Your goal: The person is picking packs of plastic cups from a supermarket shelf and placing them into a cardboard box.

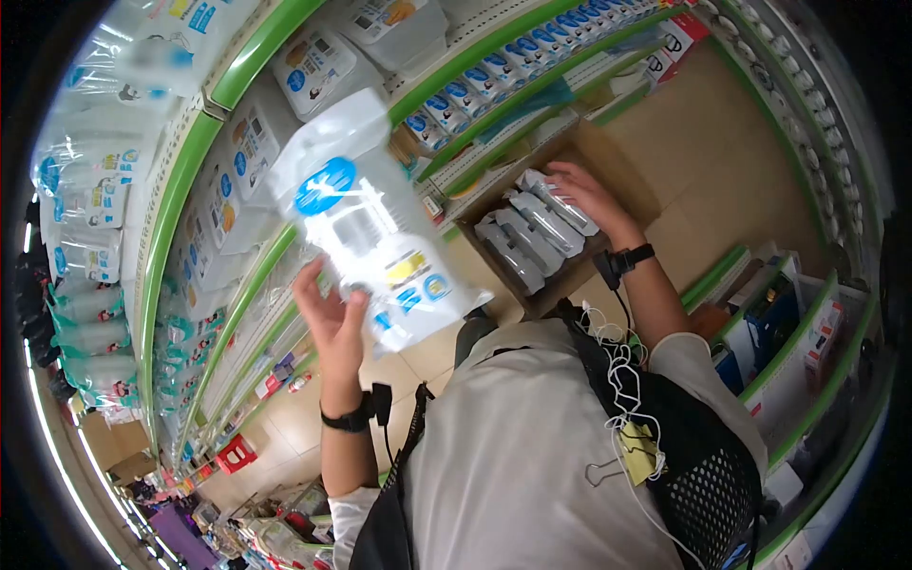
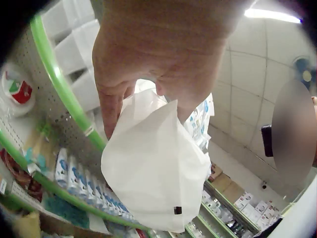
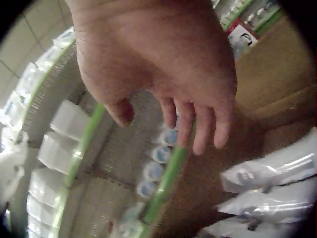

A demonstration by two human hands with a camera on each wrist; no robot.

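Fingers of the left hand (image 1: 330,318) clamp a white pouch (image 1: 366,228) while the right hand (image 1: 579,190) hangs loose-fingered over a cardboard box (image 1: 608,152).

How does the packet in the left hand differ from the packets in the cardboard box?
The held packet is raised before the shelves, gripped by the left hand; the boxed packets lie side by side in the cardboard box. The held packet shows a blue round label; the boxed packets show none. Both are whitish plastic packs.

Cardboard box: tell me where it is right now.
Head view, right of centre: the cardboard box sits against the green-edged shelves, with the right hand over the white packs inside it.
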